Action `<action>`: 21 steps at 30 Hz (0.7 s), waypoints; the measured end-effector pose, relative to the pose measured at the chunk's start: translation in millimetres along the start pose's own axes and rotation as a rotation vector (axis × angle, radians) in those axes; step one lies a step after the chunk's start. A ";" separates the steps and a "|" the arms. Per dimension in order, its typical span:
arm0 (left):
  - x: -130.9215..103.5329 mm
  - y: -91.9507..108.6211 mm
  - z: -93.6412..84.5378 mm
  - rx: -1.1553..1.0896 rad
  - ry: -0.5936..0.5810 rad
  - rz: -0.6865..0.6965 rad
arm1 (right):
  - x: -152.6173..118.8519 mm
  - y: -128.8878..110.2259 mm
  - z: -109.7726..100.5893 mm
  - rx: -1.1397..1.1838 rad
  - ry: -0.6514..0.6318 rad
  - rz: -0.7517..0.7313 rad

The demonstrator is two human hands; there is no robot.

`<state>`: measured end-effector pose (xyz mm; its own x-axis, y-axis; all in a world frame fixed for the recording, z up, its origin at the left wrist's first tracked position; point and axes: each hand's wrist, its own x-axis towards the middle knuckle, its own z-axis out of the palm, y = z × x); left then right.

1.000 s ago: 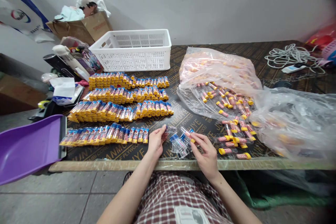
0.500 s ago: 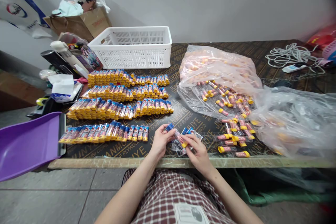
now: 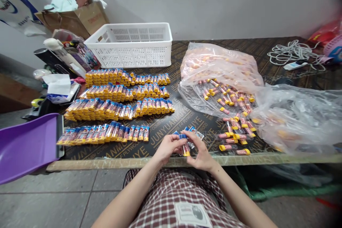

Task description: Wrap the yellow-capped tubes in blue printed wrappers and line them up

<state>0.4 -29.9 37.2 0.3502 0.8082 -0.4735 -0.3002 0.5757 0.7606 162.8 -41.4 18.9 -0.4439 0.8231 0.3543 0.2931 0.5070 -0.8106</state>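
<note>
Between my two hands, just above the table's front edge, is a small clear tube (image 3: 185,148) with a blue top end and a yellow bottom end, standing nearly upright. My left hand (image 3: 167,149) pinches it from the left side. With forefinger near the blue end and thumb near the yellow end, my right hand (image 3: 201,152) holds it too. Flat blue-printed clear sleeves (image 3: 197,133) lie behind my hands, partly hidden. To the right, loose yellow-capped tubes (image 3: 228,147) with pink-red contents spill out of a clear plastic bag (image 3: 221,62).
Stacked rows of blue-and-yellow tubes (image 3: 120,108) fill the table's left part. A white basket (image 3: 137,55) stands behind them. At the left edge is a purple dustpan (image 3: 29,146). Crumpled plastic (image 3: 299,121) lies right, with a coiled white cable (image 3: 291,51) behind.
The tube has turned from slanted to nearly upright. My right hand has shifted from its yellow end to span both ends. The whole view has moved slightly.
</note>
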 end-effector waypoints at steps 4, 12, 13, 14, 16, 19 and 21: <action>-1.2 -0.6 0.5 0.017 -0.001 -0.002 | -1.9 0.1 3.6 0.060 0.039 0.003; -4.1 -0.3 3.0 -0.010 0.020 -0.016 | -0.9 -1.5 2.1 0.106 0.053 0.017; -4.4 -0.1 3.0 -0.010 0.018 -0.012 | -0.8 -1.3 2.0 0.103 0.053 0.017; -4.8 -0.1 3.1 -0.010 0.014 -0.009 | -0.8 -1.1 2.0 0.101 0.054 0.018; -5.5 -0.6 4.0 -0.009 0.010 -0.002 | -0.8 -0.6 2.9 0.099 0.056 0.020; -5.6 -0.8 5.1 0.010 0.015 0.007 | -0.2 -1.4 4.0 0.111 0.044 0.026; -4.4 2.1 1.8 0.086 0.033 0.024 | 0.9 -3.2 2.4 0.114 0.017 0.042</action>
<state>-0.2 -32.5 41.6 0.3135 0.8262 -0.4682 -0.2300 0.5444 0.8067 159.4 -42.9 20.7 -0.4189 0.8476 0.3257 0.2128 0.4403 -0.8723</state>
